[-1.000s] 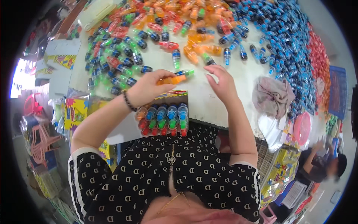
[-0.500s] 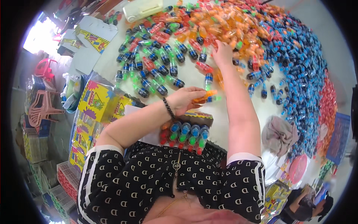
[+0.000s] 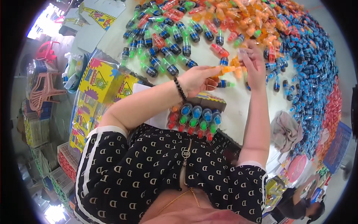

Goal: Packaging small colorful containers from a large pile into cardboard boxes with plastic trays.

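My left hand [image 3: 199, 80] is closed around a small orange bottle [image 3: 226, 70], which points right above the table. Close to that bottle's tip is my right hand [image 3: 254, 65], its fingers bent and smeared by motion. Whether it grips anything I cannot make out; other orange bottles lie just behind the fingers. Below my hands, against my front, stands an open printed carton [image 3: 210, 100] with rows of small bottles [image 3: 194, 122] showing blue, green and red caps. A dark bottle with a green cap [image 3: 225, 83] rests on the table between my hands and the carton.
Loose dark-and-green bottles [image 3: 171, 48] spread across the far left, with a heap of orange bottles [image 3: 242, 16] behind my hands. Blue-capped bottles [image 3: 313, 56] pile along the right. Yellow printed cartons [image 3: 99, 80] stand at left; a grey cloth [image 3: 286, 127] lies at right. Another person [image 3: 298, 201] is at lower right.
My right hand has come back from the heap toward me, close to the left hand. The left hand still holds the orange bottle. The whole view has shifted slightly.
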Demonstrator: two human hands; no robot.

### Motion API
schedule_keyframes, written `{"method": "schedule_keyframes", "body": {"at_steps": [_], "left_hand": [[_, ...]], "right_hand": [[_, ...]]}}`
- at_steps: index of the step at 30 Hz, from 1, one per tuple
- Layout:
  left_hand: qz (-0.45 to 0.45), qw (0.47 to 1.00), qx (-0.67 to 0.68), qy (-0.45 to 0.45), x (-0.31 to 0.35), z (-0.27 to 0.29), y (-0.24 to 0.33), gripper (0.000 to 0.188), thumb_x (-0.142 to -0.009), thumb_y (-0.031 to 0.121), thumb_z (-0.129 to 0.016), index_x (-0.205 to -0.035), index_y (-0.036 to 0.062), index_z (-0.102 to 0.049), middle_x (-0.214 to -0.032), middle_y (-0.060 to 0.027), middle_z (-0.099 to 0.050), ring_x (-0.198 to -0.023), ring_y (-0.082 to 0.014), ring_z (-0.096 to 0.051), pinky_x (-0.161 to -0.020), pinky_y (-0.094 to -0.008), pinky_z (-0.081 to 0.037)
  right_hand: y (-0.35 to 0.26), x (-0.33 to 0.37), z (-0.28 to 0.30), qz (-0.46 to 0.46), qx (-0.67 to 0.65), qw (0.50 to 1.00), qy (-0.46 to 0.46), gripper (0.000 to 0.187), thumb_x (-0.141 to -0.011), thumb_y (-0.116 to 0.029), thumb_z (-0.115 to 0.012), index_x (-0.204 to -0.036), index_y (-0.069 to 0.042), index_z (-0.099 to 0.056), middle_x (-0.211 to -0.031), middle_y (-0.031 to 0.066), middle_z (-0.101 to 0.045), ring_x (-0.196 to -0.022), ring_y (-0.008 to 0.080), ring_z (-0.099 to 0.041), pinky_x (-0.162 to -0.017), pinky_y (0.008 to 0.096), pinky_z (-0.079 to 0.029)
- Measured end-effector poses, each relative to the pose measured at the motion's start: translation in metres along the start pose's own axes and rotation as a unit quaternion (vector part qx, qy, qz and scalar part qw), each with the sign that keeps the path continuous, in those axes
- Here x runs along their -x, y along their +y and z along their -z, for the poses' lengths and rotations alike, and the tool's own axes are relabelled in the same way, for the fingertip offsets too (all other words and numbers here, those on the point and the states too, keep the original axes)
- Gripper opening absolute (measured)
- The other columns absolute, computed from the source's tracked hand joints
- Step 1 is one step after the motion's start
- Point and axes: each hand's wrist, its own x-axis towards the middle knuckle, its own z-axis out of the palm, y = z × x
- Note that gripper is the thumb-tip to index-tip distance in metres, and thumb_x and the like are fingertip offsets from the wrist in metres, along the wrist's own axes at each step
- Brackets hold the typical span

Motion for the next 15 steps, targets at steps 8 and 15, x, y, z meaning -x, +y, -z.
{"method": "schedule_keyframes", "body": {"at_steps": [8,15], "left_hand": [[0.047,0.996,-0.055,-0.058,-0.009,0.007,-0.004,0.040,-0.094,0.044,-0.057,-0.099,0.0051,-0.062,-0.079,-0.0024,-0.059,-0.064,-0.0112,-0.054,-0.059,-0.0256,-0.046],[0.090,0.988,-0.110,-0.061,0.000,0.000,-0.002,0.047,-0.098,0.049,-0.046,-0.100,0.0042,-0.060,-0.077,-0.0013,-0.056,-0.061,-0.0094,-0.048,-0.055,-0.0243,-0.040]], "right_hand": [[-0.022,0.069,-0.008,-0.030,0.059,0.993,-0.093,0.036,-0.086,0.003,-0.063,-0.121,-0.005,-0.057,-0.117,0.0045,-0.058,-0.096,0.0104,-0.059,-0.084,0.0254,-0.049],[-0.020,0.074,-0.007,0.004,0.044,0.994,-0.098,0.037,-0.085,0.005,-0.065,-0.120,-0.005,-0.058,-0.121,0.0057,-0.055,-0.104,0.0129,-0.058,-0.089,0.0260,-0.048]]}}
